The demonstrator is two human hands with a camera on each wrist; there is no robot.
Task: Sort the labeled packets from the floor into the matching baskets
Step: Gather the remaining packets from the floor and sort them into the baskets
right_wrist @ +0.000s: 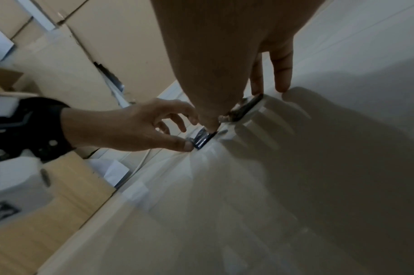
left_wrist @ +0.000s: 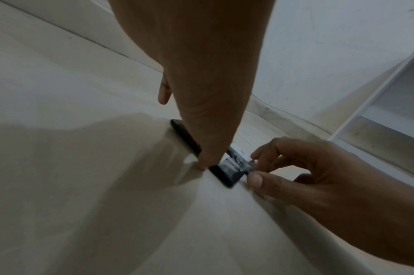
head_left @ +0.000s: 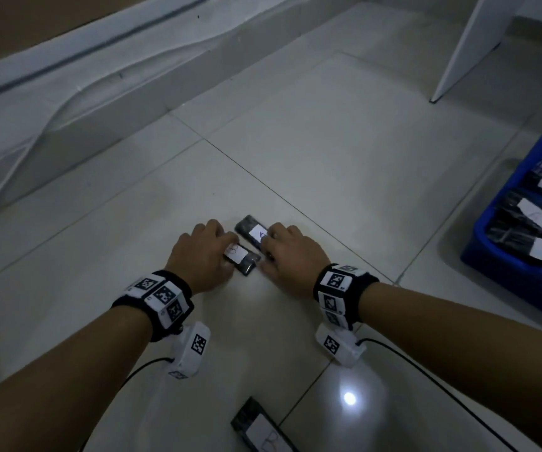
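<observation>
Head view. Two dark labeled packets lie on the tiled floor (head_left: 344, 151), touching or nearly so. The left hand (head_left: 202, 256) is curled over the near packet (head_left: 242, 257), whose label mark is too small to read; the right hand (head_left: 291, 252) is curled at the near end of the far packet (head_left: 252, 231), whose label appears to read "A". A blue basket (head_left: 491, 252) already holding A-labeled packets sits well to the right of the right hand. A third packet (head_left: 260, 430), marked "B", lies nearer the body than both wrists. No matching basket for it is in view.

Left wrist view. The left hand's thumb (left_wrist: 208, 160) is pressed to the floor against the long edge of the near packet (left_wrist: 221, 174); the right hand (left_wrist: 307, 173) is seen pinching at the far packet's label end, thumb low, fingers above. The grip is judged a narrow pinch, probably not yet lifted.

Right wrist view. The right hand's fingers (right_wrist: 281, 78) are set along the far packet (right_wrist: 245, 107); the left hand (right_wrist: 135, 126) pinches the near packet (right_wrist: 202, 138).

Procedure note: thin packets lie flat on smooth tile, so an edge should be tipped up by a fingertip before closing. Each label is to be read before carrying. The two packets should be separated first, lest one be dragged by the other.
</observation>
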